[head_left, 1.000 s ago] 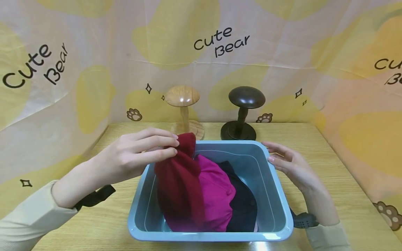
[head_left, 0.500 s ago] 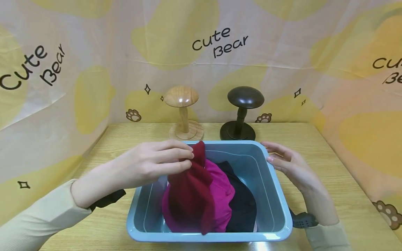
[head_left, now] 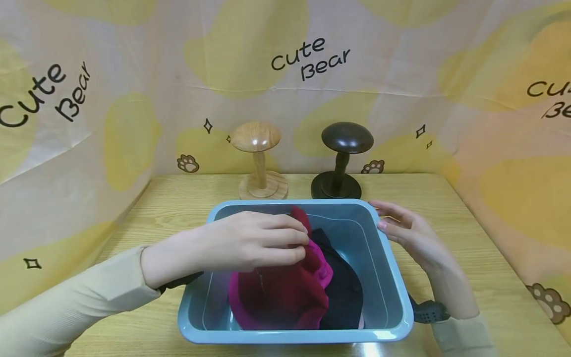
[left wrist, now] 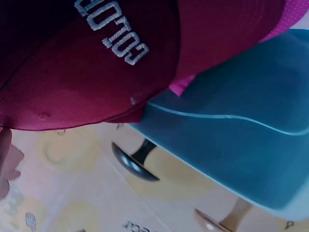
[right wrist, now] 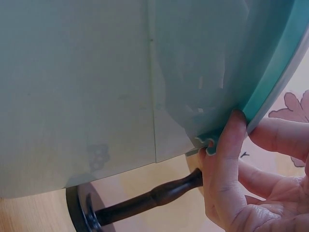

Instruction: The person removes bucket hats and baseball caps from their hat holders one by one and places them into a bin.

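Note:
My left hand (head_left: 254, 240) grips a dark red cap (head_left: 285, 302) low inside a light blue plastic tub (head_left: 294, 337). In the left wrist view, pale raised lettering (left wrist: 113, 31) shows on the cap's front. Beneath it lies a magenta cap (head_left: 324, 275), mostly covered, and a black cap (head_left: 345, 292) lies beside that to the right. At the tub's back right corner, my right hand (head_left: 410, 233) pinches the rim between thumb and fingers. The right wrist view shows those fingers (right wrist: 229, 150) curled over the rim from outside.
Behind the tub stand two mushroom-shaped hat stands, a light wooden one (head_left: 256, 137) and a dark one (head_left: 347, 138). The wooden table (head_left: 178, 198) is walled by patterned cloth (head_left: 241, 59). A bit of pale pink (head_left: 361, 321) shows by the black cap.
My left hand has moved right and down, carrying the red cap further over the magenta one, deeper in the tub. The right hand keeps its place on the rim.

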Motion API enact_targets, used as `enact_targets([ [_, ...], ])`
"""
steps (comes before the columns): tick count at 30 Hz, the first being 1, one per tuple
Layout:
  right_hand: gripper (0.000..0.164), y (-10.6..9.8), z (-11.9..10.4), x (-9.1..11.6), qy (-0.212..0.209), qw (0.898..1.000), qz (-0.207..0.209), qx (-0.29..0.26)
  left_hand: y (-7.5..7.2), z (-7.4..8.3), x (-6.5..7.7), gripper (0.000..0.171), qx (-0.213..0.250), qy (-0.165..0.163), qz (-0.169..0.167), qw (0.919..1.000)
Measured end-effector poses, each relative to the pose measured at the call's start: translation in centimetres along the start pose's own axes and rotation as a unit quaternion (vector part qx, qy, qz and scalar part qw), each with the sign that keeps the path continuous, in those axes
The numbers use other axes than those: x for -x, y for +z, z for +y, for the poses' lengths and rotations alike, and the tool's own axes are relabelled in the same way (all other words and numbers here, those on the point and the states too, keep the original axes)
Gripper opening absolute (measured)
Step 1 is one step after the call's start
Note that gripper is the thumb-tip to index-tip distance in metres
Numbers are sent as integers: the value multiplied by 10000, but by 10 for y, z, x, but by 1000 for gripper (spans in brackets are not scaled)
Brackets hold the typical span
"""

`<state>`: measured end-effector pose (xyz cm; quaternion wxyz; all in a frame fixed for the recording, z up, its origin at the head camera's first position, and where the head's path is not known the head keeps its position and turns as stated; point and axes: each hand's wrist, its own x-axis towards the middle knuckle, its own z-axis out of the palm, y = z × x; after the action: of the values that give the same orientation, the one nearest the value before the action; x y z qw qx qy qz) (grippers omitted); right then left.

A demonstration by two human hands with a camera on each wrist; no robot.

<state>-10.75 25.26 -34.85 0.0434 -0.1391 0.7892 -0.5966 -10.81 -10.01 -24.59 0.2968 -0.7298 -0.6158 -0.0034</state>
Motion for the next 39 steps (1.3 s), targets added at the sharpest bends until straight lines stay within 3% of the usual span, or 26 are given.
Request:
enact_targets([
  [15, 48, -1, -1, 1, 111, 9999, 0, 36, 16, -3, -27, 29, 291, 65, -544, 9981],
  [19, 48, -1, -1, 2, 109, 9999, -19, 63, 21, -3, -30, 25, 375, -215, -392, 9983],
  [23, 48, 0, -1, 1, 83, 9999, -29, 69, 21, 0, -29, 10, 474, -902, -239, 9945],
  [26, 48, 0, -1, 1, 60, 10000, -33, 40, 16, 2, -26, 11, 700, -1312, -544, 9874],
  [30, 48, -1, -1, 1, 36, 10000, -52, -17, 8, 3, -21, 15, 1318, -1469, -1389, 9704],
  [35, 47, -1, -1, 1, 5, 9998, -98, -156, -1, 6, -16, 46, 1941, -1772, -2252, 9382],
  [39, 47, -1, -2, 2, -25, 9994, -122, -312, 0, 8, -13, 64, 2132, -1862, -2557, 9244],
])
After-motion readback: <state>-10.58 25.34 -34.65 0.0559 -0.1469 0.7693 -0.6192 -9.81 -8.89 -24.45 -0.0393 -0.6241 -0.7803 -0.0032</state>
